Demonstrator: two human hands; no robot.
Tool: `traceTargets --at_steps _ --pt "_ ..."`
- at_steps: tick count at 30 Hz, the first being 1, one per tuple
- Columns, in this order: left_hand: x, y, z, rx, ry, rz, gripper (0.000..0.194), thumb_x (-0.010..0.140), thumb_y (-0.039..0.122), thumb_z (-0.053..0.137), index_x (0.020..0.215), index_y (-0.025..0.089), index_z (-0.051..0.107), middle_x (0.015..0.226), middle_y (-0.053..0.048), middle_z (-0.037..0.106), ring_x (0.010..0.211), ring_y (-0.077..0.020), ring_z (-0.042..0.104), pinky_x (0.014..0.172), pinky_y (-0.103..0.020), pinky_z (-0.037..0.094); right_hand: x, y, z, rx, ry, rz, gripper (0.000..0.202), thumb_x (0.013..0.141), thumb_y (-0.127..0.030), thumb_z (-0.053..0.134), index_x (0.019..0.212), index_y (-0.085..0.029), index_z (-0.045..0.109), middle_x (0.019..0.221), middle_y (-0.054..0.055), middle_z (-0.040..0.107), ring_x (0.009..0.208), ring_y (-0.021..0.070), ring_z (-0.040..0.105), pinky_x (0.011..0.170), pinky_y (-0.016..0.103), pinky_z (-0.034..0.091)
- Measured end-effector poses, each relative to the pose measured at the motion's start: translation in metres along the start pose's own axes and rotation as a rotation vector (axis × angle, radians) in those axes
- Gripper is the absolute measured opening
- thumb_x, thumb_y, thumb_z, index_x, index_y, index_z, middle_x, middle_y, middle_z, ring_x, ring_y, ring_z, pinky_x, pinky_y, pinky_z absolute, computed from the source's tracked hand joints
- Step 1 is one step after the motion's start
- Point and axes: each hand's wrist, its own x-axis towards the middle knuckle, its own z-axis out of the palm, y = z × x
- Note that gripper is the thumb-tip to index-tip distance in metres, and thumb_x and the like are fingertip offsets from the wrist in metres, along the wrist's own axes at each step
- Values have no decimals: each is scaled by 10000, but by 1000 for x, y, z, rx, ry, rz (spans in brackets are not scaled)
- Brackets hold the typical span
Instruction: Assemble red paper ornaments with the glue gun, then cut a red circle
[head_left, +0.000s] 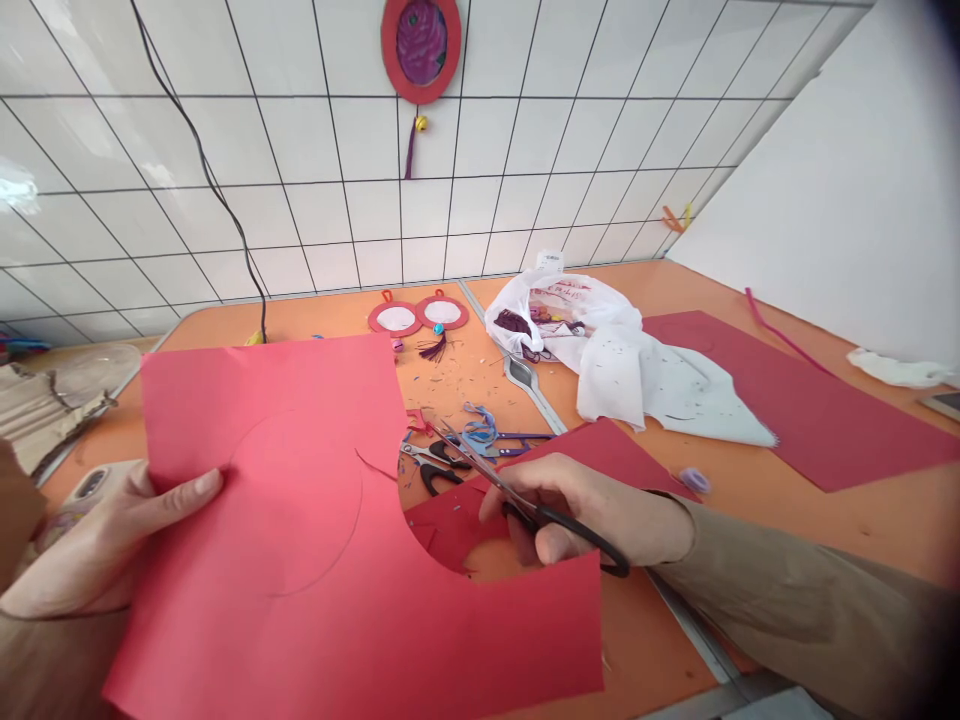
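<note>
My left hand (pixel 127 535) grips the left edge of a large sheet of red paper (pixel 247 640), thumb on top and the other fingers behind it. A circle is drawn in thin line on the sheet, and a curved piece is cut out of its right side. There is a short slit above the circle's right edge. My right hand (pixel 577 505) is closed around the black handles of a pair of scissors (pixel 517 490), beside the curved cutout. The blades point up and to the left, over other scissors on the table.
Scissors with black handles (pixel 435 470), purple-handled scissors (pixel 517 440) and red scraps (pixel 442 525) lie behind the sheet. Farther back are two round red frames (pixel 395 319), a white plastic bag (pixel 577 300), white cloth (pixel 660 385) and another red sheet (pixel 810 410). A phone (pixel 94 485) lies at left.
</note>
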Motion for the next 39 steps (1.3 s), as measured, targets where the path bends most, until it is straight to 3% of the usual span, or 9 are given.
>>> traceTargets --at_steps 5,9,11,15,18,26,31,39 --pt "4 -4 -1 17 -74 -38 489 291 234 1004 716 172 771 651 -40 792 484 -229 716 490 -285 621 1 10 1 33 -12 -85 671 726 -692 730 1029 -102 630 650 -38 508 526 70 418 481 215 291" --pt "4 -7 4 53 -101 4 407 371 213 985 715 178 770 568 -10 760 474 -203 702 437 -230 574 1 19 1 101 23 -143 666 695 -655 781 1013 -89 636 685 13 595 569 90 505 504 210 350" --pt "2 -9 9 56 -119 -15 443 379 192 975 775 172 778 609 -20 776 529 -237 729 476 -269 599 2 24 0 161 42 -166 668 687 -652 789 1016 -92 632 700 31 627 567 100 535 515 218 395" --pt "-4 -14 19 57 -202 -135 586 419 212 962 975 163 783 897 -108 822 777 -359 780 651 -412 648 5 34 -2 211 80 -200 648 709 -664 764 1014 -111 618 683 34 643 523 101 555 508 223 436" --pt "-5 -18 22 42 -273 -180 592 463 242 954 1025 171 783 937 -124 819 831 -398 773 710 -465 641 5 38 -3 210 112 -240 644 701 -654 777 1016 -115 619 677 32 644 526 102 565 518 224 455" --pt "-3 -23 21 55 -338 -247 541 507 396 952 962 144 802 893 -158 814 808 -421 769 701 -483 636 3 33 -2 183 118 -298 612 735 -651 754 1028 -128 632 672 25 643 532 101 556 519 224 425" --pt "-1 -23 22 47 -328 -254 513 474 281 963 938 140 799 883 -143 816 791 -400 772 697 -457 635 2 34 -2 162 144 -337 609 709 -665 765 983 -131 664 663 35 647 536 106 556 518 227 419" --pt "9 -20 17 44 -331 -241 426 508 303 955 878 165 796 789 -112 812 764 -392 774 684 -454 636 8 40 -1 207 145 -346 606 633 -672 810 936 -161 689 628 34 646 506 127 552 478 239 393"
